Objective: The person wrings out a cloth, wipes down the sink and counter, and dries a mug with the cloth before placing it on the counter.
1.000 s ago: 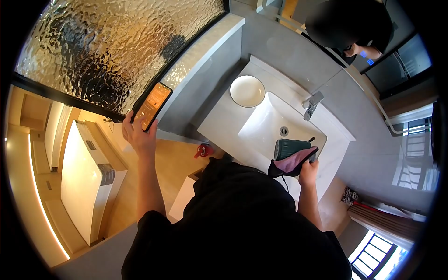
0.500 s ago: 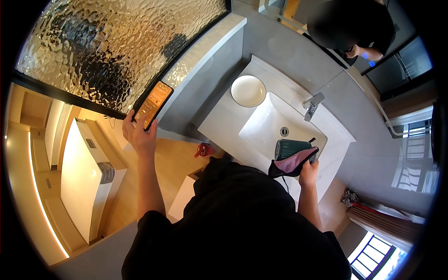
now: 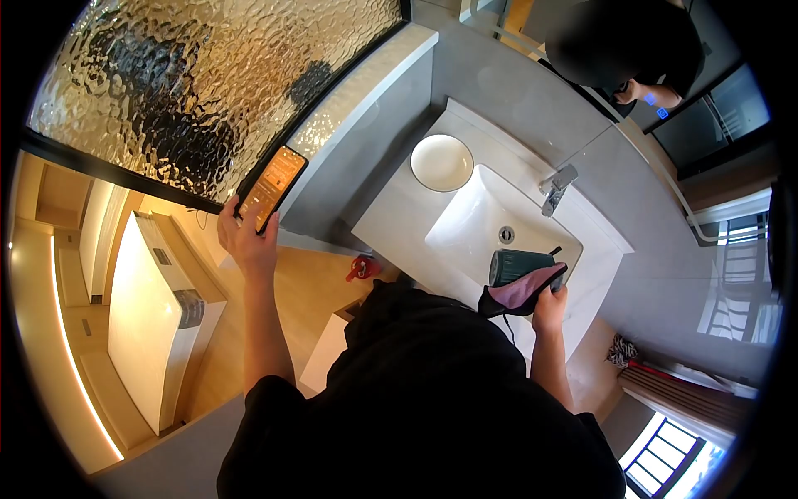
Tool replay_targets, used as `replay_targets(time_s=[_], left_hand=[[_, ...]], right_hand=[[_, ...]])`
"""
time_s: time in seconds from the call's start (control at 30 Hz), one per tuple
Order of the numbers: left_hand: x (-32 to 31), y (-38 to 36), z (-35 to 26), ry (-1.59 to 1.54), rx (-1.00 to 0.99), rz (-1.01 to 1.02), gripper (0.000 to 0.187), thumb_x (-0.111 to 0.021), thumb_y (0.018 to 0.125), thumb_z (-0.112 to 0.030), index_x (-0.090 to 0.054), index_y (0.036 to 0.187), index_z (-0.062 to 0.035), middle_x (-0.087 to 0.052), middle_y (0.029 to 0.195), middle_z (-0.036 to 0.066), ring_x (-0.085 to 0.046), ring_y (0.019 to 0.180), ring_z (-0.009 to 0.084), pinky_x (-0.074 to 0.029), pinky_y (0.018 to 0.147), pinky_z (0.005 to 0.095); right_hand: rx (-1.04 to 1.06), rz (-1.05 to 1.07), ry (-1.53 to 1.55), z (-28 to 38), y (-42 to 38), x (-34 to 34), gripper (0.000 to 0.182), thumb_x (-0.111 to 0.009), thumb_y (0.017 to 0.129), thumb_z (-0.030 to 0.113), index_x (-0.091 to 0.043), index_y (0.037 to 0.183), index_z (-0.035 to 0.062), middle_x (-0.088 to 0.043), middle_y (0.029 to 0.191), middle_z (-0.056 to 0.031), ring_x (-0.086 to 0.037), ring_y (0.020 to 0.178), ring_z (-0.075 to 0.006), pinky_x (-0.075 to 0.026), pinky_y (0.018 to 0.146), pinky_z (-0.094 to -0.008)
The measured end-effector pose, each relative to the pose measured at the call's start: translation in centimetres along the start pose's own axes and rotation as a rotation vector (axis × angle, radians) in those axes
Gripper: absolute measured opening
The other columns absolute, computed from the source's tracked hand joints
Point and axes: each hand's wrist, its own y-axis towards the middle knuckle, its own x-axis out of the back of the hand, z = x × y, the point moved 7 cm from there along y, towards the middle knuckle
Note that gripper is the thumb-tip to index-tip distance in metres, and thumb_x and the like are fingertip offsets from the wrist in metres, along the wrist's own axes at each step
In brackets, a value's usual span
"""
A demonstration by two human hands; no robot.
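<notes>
My left hand (image 3: 247, 239) grips the lower end of a smartphone (image 3: 274, 185) with a lit orange screen, beside the ledge; a finger lies over the screen. At the front edge of the washbasin (image 3: 460, 231), my right hand (image 3: 549, 307) is closed around one end of a black shoe (image 3: 525, 289) with a pink insole. A dark green ribbed cylinder (image 3: 517, 265) sits right behind the shoe, over the basin; whether my hand also holds it cannot be seen. A thin black cord hangs below the shoe.
A white round bowl (image 3: 442, 162) stands on the counter's left corner, and a chrome faucet (image 3: 559, 190) rises behind the basin. Textured glass (image 3: 208, 91) borders the ledge. A red object (image 3: 362, 267) lies low to the left. A mirror at upper right reflects a person.
</notes>
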Motion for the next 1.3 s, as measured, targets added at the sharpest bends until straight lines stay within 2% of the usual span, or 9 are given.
replay_targets(time_s=[0.27, 0.33, 0.47, 0.53, 0.63, 0.87, 0.93, 1.1, 1.3], left_hand=[[0.0, -0.1, 0.1, -0.022, 0.056, -0.026, 0.039, -0.085, 0.074, -0.021, -0.069, 0.109, -0.0130, -0.053, 0.134, 0.013, -0.047, 0.124, 0.0370, -0.038, 0.103, 0.0481], [0.0, -0.1, 0.2, -0.027, 0.067, -0.030, 0.040, -0.085, 0.074, -0.021, -0.069, 0.110, -0.0129, -0.053, 0.134, 0.013, -0.047, 0.124, 0.0370, -0.038, 0.103, 0.0482], [0.0, -0.1, 0.4, -0.047, 0.107, -0.033, 0.050, -0.087, 0.071, -0.021, -0.065, 0.114, -0.0102, -0.053, 0.134, 0.015, -0.048, 0.123, 0.0377, -0.037, 0.103, 0.0496], [0.0, -0.1, 0.5, -0.043, 0.120, -0.030, 0.054, -0.087, 0.070, -0.021, -0.063, 0.117, -0.0089, -0.053, 0.134, 0.015, -0.048, 0.123, 0.0378, -0.037, 0.104, 0.0496], [0.1, 0.0, 0.6, -0.034, 0.120, -0.047, 0.062, -0.087, 0.070, -0.023, -0.059, 0.122, -0.0056, -0.053, 0.134, 0.015, -0.048, 0.123, 0.0374, -0.037, 0.104, 0.0501], [-0.2, 0.1, 0.6, 0.013, 0.158, -0.047, 0.070, -0.086, 0.069, -0.031, -0.054, 0.126, -0.0042, -0.053, 0.133, 0.015, -0.048, 0.124, 0.0365, -0.036, 0.105, 0.0496], [-0.4, 0.3, 0.5, 0.037, 0.174, -0.048, 0.073, -0.086, 0.069, -0.033, -0.053, 0.127, -0.0046, -0.053, 0.133, 0.015, -0.048, 0.124, 0.0363, -0.036, 0.105, 0.0501], [-0.5, 0.5, -0.6, 0.211, 0.328, -0.035, 0.082, -0.085, 0.069, -0.039, -0.047, 0.133, -0.0063, -0.049, 0.138, 0.014, -0.044, 0.129, 0.0349, -0.032, 0.107, 0.0525], [-1.3, 0.9, -0.7, 0.217, 0.407, -0.006, 0.089, -0.084, 0.070, -0.046, -0.044, 0.138, -0.0066, -0.043, 0.142, 0.016, -0.038, 0.134, 0.0374, -0.029, 0.110, 0.0541]], right_hand=[[-0.016, -0.002, -0.007, 0.1, 0.0, -0.2, 0.020, -0.052, 0.097, 0.011, -0.065, 0.099, -0.0035, -0.068, 0.091, -0.0052, -0.064, 0.083, -0.0141, -0.052, 0.073, -0.0289], [-0.006, -0.028, 0.038, 0.1, 0.0, -0.1, 0.024, -0.061, 0.096, 0.019, -0.066, 0.092, -0.0047, -0.066, 0.084, -0.0040, -0.059, 0.076, -0.0120, -0.049, 0.067, -0.0277], [0.018, -0.025, 0.049, 0.2, 0.0, -0.1, 0.023, -0.061, 0.096, 0.018, -0.066, 0.091, -0.0044, -0.066, 0.084, -0.0038, -0.059, 0.076, -0.0119, -0.049, 0.067, -0.0275], [0.004, 0.004, 0.012, -0.2, 0.1, 0.0, 0.019, -0.054, 0.096, 0.012, -0.065, 0.098, -0.0038, -0.068, 0.090, -0.0055, -0.064, 0.081, -0.0135, -0.052, 0.071, -0.0283], [0.004, 0.009, 0.018, 0.0, -0.1, -0.1, 0.019, -0.054, 0.096, 0.012, -0.064, 0.097, -0.0037, -0.068, 0.090, -0.0054, -0.064, 0.081, -0.0136, -0.052, 0.071, -0.0283], [-0.002, 0.005, 0.029, 0.1, -0.3, -0.1, 0.018, -0.055, 0.096, 0.013, -0.064, 0.096, -0.0029, -0.067, 0.089, -0.0047, -0.063, 0.080, -0.0131, -0.051, 0.070, -0.0283], [0.019, -0.034, 0.026, 0.5, -0.4, 0.0, 0.022, -0.061, 0.096, 0.017, -0.066, 0.092, -0.0042, -0.066, 0.085, -0.0039, -0.059, 0.077, -0.0122, -0.049, 0.068, -0.0275], [0.021, -0.032, 0.045, 0.7, -0.6, -0.1, 0.022, -0.061, 0.095, 0.017, -0.066, 0.092, -0.0044, -0.066, 0.085, -0.0042, -0.059, 0.077, -0.0123, -0.049, 0.069, -0.0278], [0.044, -0.025, 0.045, 0.9, -0.7, -0.2, 0.023, -0.061, 0.095, 0.019, -0.065, 0.091, -0.0040, -0.065, 0.084, -0.0034, -0.059, 0.077, -0.0118, -0.049, 0.069, -0.0277]])
